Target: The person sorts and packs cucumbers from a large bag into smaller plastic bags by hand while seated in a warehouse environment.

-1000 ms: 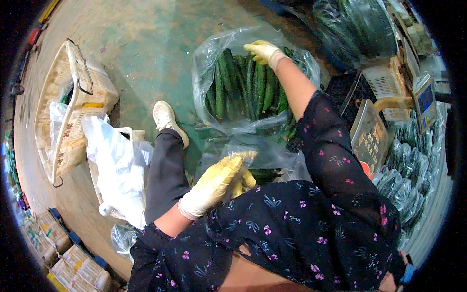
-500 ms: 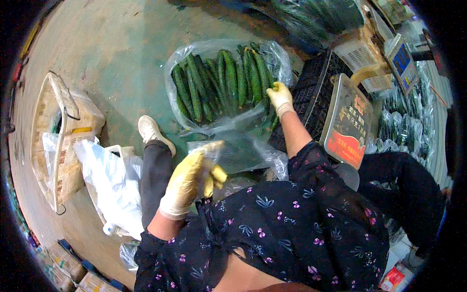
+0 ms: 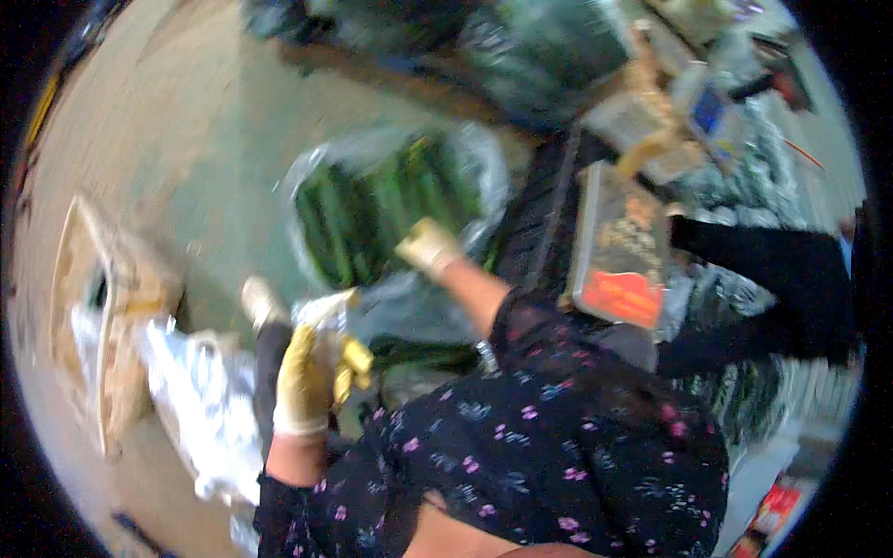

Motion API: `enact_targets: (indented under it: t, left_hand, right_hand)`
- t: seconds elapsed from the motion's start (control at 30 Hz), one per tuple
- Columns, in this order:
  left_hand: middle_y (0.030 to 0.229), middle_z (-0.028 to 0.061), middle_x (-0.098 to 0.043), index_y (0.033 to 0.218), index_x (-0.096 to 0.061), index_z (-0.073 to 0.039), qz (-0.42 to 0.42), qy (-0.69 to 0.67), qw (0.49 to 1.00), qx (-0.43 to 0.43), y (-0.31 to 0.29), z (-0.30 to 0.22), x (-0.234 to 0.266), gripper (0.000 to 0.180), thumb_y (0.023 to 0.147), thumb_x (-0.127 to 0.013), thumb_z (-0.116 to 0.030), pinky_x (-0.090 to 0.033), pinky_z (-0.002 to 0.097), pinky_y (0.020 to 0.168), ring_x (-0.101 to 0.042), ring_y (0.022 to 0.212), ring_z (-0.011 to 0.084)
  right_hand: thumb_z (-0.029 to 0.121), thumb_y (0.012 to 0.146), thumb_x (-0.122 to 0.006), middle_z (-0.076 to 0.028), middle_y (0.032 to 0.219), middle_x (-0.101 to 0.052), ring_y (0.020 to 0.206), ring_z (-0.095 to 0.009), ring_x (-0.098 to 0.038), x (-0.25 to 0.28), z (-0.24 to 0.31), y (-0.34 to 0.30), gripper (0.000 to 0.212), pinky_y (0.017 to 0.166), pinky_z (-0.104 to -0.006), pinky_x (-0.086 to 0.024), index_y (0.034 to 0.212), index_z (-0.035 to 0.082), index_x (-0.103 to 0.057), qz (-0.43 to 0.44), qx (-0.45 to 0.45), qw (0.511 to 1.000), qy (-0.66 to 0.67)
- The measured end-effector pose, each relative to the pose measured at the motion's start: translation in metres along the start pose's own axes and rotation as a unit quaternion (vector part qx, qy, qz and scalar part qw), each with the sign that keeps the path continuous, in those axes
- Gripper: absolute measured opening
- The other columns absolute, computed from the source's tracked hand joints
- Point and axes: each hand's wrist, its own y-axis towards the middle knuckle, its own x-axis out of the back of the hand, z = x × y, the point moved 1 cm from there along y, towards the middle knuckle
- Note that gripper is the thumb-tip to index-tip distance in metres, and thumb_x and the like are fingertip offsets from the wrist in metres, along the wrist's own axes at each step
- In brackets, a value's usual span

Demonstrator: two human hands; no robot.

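Note:
A large clear plastic bag (image 3: 496, 172) lies spread open on the floor, with several long green cucumbers (image 3: 349, 223) side by side in it. My right hand (image 3: 430, 249), in a pale yellow glove, is over the near right part of the cucumbers. Motion smears its fingers, so their grip does not show. Lower left of the bag is my left hand (image 3: 307, 381), also gloved in yellow, fingers bent around crumpled clear plastic film (image 3: 323, 312). More cucumbers (image 3: 423, 355) lie under plastic close to my body.
A black crate (image 3: 544, 209) and a platform scale (image 3: 619, 256) stand on the right. To their right is another person's dark-clothed leg (image 3: 763, 237). On the left are a beige basket (image 3: 116, 316) and white plastic bags (image 3: 200, 400). Full dark bags (image 3: 539, 56) line the far side.
My right hand has moved from the bag's right edge leftward to its near side. The view has shifted, and more cucumbers now show near my body. My left hand keeps its bent pose.

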Motion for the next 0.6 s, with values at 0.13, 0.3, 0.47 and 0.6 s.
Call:
enact_targets:
  t: [0.13,0.3,0.47,0.6]
  left_hand:
    - [0.060,0.0055,-0.053,0.130,-0.042,-0.006,-0.106,0.008,0.992,-0.070,0.005,-0.003,-0.044,0.068,0.091,-0.023,-0.059,-0.040,0.0246,0.037,-0.037,0.036,0.0114]
    - [0.067,0.0171,-0.060,0.137,-0.030,-0.010,0.024,-0.086,0.993,-0.077,0.023,0.026,0.002,0.071,0.089,-0.026,-0.061,-0.048,0.0308,0.039,-0.043,0.034,0.0162]
    - [0.066,0.0159,-0.061,0.132,-0.036,-0.010,0.073,-0.049,0.990,-0.113,0.021,0.016,-0.009,0.070,0.087,-0.028,-0.064,-0.048,0.0319,0.037,-0.045,0.035,0.0154]
    - [0.072,0.0168,-0.062,0.132,-0.037,-0.015,0.092,-0.096,0.988,-0.076,0.010,0.015,-0.013,0.070,0.085,-0.030,-0.067,-0.049,0.0362,0.039,-0.047,0.037,0.0179]
  right_hand:
    - [0.031,0.068,-0.063,-0.015,0.084,-0.064,0.077,-0.028,-0.062,0.034,0.026,-0.017,0.042,0.071,-0.0384,-0.049,0.097,0.001,-0.061,0.100,0.061,0.987,0.108]
    - [0.018,0.078,-0.061,-0.008,0.071,-0.060,0.057,-0.018,-0.056,0.120,0.025,-0.049,0.016,0.047,-0.0313,-0.045,0.085,0.004,-0.058,0.152,0.051,0.852,0.499]
    - [0.020,0.086,-0.055,-0.007,0.079,-0.061,0.068,-0.016,-0.058,0.191,0.001,-0.107,0.020,0.061,-0.0304,-0.050,0.097,0.003,-0.057,0.147,0.091,0.763,0.623]
    - [0.022,0.086,-0.054,-0.008,0.086,-0.061,0.073,-0.017,-0.059,0.198,-0.035,-0.129,0.025,0.068,-0.0304,-0.050,0.100,0.000,-0.057,0.173,0.084,0.702,0.686]
